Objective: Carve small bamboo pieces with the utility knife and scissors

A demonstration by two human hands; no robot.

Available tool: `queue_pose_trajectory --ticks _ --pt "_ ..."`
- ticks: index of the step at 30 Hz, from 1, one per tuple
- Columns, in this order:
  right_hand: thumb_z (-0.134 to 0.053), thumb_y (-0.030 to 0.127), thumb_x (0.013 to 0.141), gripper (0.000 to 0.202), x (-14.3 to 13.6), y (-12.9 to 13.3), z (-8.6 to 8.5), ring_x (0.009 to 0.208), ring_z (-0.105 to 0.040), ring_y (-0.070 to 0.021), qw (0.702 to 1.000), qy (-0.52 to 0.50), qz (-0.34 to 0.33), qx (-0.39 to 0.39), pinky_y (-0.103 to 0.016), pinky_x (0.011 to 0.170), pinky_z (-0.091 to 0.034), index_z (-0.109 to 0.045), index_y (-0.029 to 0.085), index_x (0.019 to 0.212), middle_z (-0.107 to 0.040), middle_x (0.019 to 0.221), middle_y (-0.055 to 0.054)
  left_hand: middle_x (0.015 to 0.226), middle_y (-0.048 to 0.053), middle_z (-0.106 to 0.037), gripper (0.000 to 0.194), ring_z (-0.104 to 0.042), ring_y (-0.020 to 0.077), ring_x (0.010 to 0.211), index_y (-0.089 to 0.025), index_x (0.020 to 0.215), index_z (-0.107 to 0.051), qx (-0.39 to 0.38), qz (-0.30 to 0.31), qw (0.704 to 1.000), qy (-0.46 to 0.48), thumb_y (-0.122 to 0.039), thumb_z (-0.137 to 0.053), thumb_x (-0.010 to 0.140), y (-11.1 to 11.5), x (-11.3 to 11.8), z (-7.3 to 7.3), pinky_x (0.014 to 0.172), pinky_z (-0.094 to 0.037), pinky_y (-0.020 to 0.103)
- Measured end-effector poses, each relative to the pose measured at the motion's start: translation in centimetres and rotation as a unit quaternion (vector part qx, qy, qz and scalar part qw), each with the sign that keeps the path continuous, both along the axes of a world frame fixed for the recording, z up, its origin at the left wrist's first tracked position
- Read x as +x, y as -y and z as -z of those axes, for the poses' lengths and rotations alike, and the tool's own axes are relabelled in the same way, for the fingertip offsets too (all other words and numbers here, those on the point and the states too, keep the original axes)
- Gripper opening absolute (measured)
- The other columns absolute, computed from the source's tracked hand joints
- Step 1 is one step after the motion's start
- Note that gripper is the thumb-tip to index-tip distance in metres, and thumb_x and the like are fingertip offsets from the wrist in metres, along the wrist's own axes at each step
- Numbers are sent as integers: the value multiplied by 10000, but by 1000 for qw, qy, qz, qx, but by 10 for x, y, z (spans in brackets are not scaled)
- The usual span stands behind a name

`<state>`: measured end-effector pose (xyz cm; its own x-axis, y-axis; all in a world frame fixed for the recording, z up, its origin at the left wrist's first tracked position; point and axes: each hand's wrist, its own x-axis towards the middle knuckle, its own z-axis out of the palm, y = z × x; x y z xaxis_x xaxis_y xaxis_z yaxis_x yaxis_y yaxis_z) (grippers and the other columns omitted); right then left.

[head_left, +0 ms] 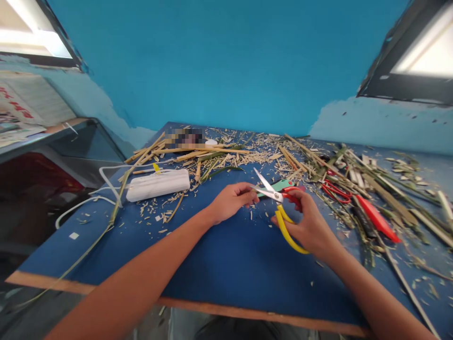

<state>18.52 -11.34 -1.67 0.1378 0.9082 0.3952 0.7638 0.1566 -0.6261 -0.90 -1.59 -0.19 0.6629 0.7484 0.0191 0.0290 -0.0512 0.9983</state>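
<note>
My right hand point(306, 224) grips a pair of scissors point(278, 196) with one yellow and one red handle loop. The blades stand apart and point up and to the left. By the lower blade's tip, my left hand point(235, 202) has its fingers curled together in a pinch. Whatever is between those fingertips is too small to make out. Beneath the scissors, on the blue table point(240, 269), lies a flat mint-green object point(285, 184) with a red spot at its end, partly covered by the blades and hand.
A white power strip point(159, 185) with cables lies at left. Bamboo-like sticks point(212, 152) and shavings cover the back. At right are red-handled scissors point(336, 191), a red-handled tool point(377, 218) and split strips point(392, 198). One long thin strip point(90, 248) hangs over the front edge.
</note>
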Motion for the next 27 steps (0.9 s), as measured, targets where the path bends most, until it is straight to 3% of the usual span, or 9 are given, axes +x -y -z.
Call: queue_pose_trajectory --ticks 4,10,13,15,17,19,23,27 --pt "-711 432 626 571 12 -7 5 771 -527 -185 993 -100 61 -17 -346 694 -472 -470 219 1098 -572 987 -70 823 12 -622 292 -499 102 677 -169 923 -645 32 -118 992 -22 -399 -586 753 -10 -4 1 652 -383 224" --pt "-735 406 607 523 28 -13 5 708 -541 -174 966 -238 98 -28 -334 655 -486 -473 239 1028 -556 887 -32 696 -23 -533 234 -397 74 550 -169 862 -609 66 -281 957 11 -376 -541 778 -29 -15 -1 547 -334 206" --pt "-734 397 614 500 31 -14 2 701 -546 -178 959 -260 110 -14 -329 639 -485 -470 241 1008 -553 850 -24 711 -11 -554 221 -450 95 591 -174 852 -594 121 -286 950 -33 -370 -509 797 -27 -14 -1 563 -358 212" --pt "-731 399 617 469 32 -14 0 693 -551 -177 959 -260 107 -19 -323 622 -485 -482 236 979 -556 826 -19 774 10 -597 217 -513 126 681 -184 875 -604 183 -238 949 -95 -360 -497 807 -21 -11 -1 613 -382 224" --pt "-736 392 612 441 32 -14 -1 691 -560 -177 962 -254 95 -41 -322 622 -488 -495 229 944 -566 818 -19 857 32 -626 236 -551 157 794 -198 941 -608 222 -181 948 -139 -355 -478 823 -16 -7 -1 674 -397 240" --pt "-735 383 611 426 31 -17 -3 708 -576 -185 964 -243 86 -57 -334 645 -497 -497 224 926 -581 827 -28 881 37 -633 235 -557 162 827 -201 954 -608 244 -178 941 -153 -342 -462 834 -14 -5 -1 712 -400 248" --pt "-721 329 615 446 31 -34 -11 860 -615 -224 979 -195 35 -51 -363 739 -507 -459 232 962 -616 975 -73 791 8 -627 190 -535 123 700 -182 859 -599 231 -290 921 -116 -312 -464 830 -28 -11 2 674 -399 230" --pt "-651 231 658 404 37 -61 -20 1012 -590 -234 988 -51 -100 -103 -385 855 -469 -473 237 1021 -624 1080 -77 735 -1 -602 188 -498 106 631 -176 851 -590 184 -391 901 -40 -332 -494 808 -52 -24 9 608 -384 215"
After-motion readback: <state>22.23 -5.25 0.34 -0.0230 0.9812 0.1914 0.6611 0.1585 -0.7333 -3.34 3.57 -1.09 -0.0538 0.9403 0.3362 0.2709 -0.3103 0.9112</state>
